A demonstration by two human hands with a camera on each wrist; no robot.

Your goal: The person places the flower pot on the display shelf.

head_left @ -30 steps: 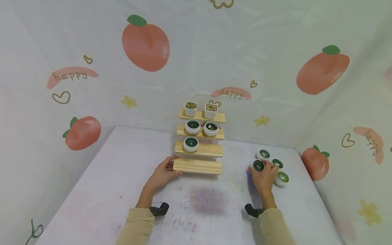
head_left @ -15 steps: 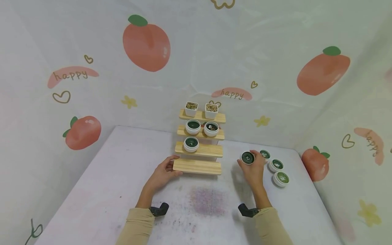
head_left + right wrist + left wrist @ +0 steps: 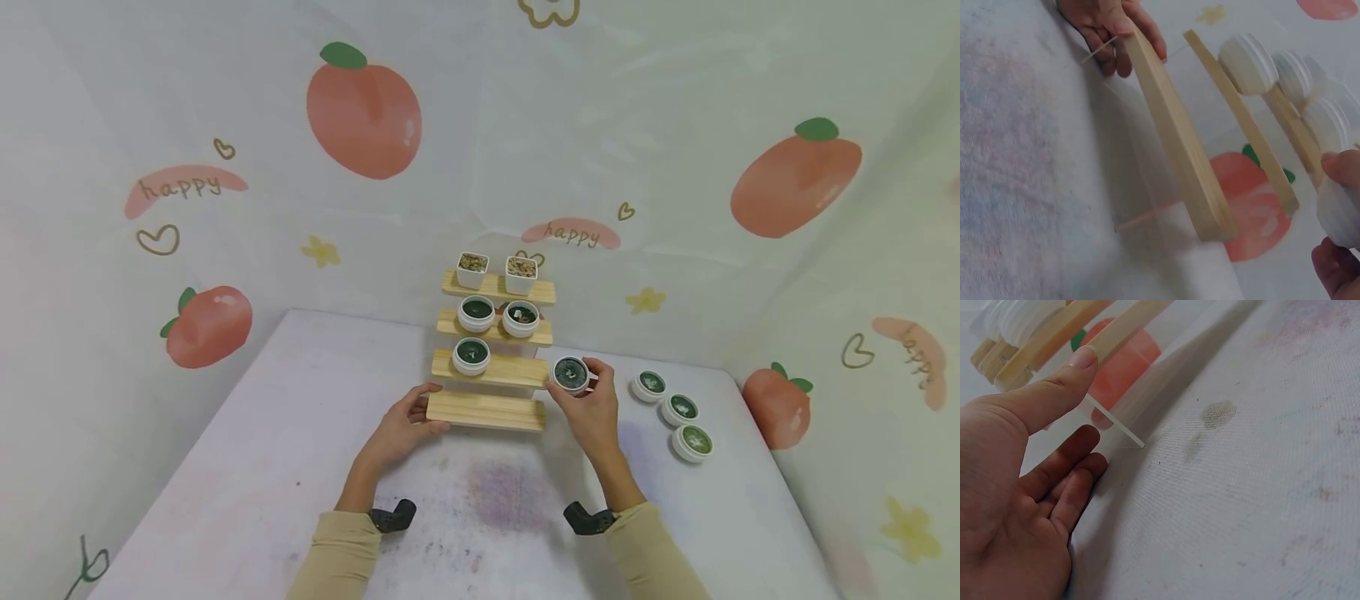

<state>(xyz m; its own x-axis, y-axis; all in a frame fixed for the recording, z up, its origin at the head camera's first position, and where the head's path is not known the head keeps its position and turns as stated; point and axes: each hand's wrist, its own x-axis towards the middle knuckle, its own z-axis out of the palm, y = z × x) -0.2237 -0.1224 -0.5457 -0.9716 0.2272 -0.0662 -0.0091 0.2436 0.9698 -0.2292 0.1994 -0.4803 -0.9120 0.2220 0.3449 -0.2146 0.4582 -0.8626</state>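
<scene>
A tiered wooden shelf stand [image 3: 487, 411] with clear supports stands mid-table. My left hand [image 3: 398, 429] grips the left end of its lowest board, thumb on the front edge; in the right wrist view the left hand's index finger [image 3: 1149, 34] lies on the board's other side. My right hand [image 3: 594, 412] pinches a round white pot [image 3: 571, 376] with dark green contents, held in the air beside the right end of the second-lowest board. That board bears a similar pot [image 3: 471, 356] at its left. Only the held pot's white ribbed side [image 3: 1337, 212] shows in the right wrist view.
Above, the stand bears two round pots, one being the right round pot [image 3: 521, 317], and two square white pots, one the left square pot [image 3: 472, 269]. Three more round pots, including a lighter green one [image 3: 692, 442], stand at the table's right. A printed cloth [image 3: 480, 125] hangs behind.
My right hand has lifted the round pot away from the group at the right and carried it left to the stand. The left hand has stayed on the lowest board.
</scene>
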